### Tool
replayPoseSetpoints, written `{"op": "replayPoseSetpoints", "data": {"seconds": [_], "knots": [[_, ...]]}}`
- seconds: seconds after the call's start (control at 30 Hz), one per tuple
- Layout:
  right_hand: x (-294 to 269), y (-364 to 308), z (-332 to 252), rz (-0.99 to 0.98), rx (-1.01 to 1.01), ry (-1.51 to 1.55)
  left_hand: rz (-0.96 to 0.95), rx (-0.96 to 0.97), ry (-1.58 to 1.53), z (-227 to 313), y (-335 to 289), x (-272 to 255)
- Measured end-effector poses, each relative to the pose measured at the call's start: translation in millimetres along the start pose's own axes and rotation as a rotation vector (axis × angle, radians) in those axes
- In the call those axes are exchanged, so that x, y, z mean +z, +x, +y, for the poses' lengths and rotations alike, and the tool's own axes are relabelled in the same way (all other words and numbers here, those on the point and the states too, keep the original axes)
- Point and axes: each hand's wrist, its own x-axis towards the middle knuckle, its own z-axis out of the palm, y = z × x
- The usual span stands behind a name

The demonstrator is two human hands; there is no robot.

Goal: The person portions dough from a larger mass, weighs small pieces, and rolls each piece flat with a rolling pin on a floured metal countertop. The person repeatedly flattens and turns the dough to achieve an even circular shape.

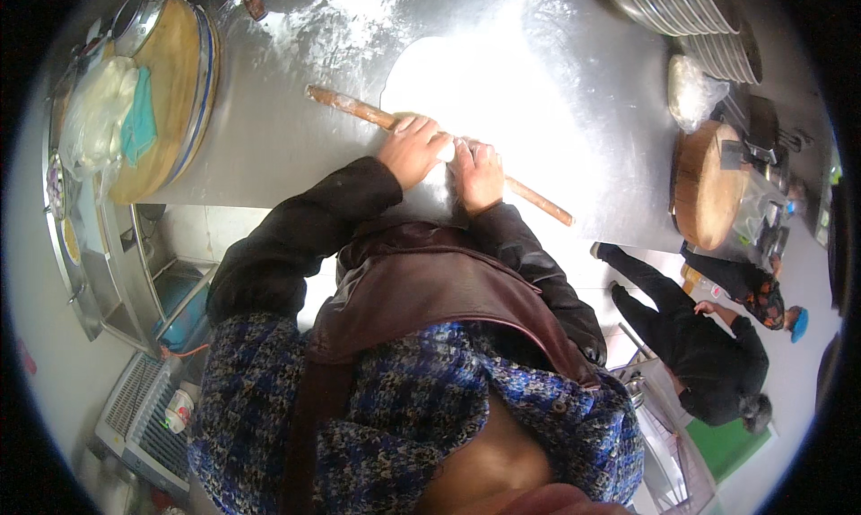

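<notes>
A long wooden rolling pin (352,108) lies slantwise at the near edge of the metal worktop, its left end farther from me. Close together at its middle, my left hand (415,152) and my right hand (480,176) are both closed over it. White dough (446,150) shows between my hands. Beyond the pin spreads a broad pale sheet of dough (430,71), its right part lost in glare. Whether the dough wraps around the pin, I cannot tell.
Flour (350,13) dusts the metal worktop (287,161). At left, bagged dough (99,111) and a teal cloth (139,120) rest on round boards (179,93). Stacked plates (673,4), a plastic bag (692,93) and a thick chopping block (708,187) stand right. Two people (691,336) are behind at right.
</notes>
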Motion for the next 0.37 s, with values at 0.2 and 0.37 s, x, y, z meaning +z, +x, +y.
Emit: {"op": "replayPoseSetpoints", "data": {"seconds": [0.2,0.37], "knots": [[-25.3,0.8,6.4,-0.143,0.085,0.206,0.028,0.239,0.06,8.2,-13.3,4.8],[-43.4,45.4,14.5,0.018,0.098,-0.08,-0.17,-0.039,0.635,-18.3,152.5,2.3]]}}
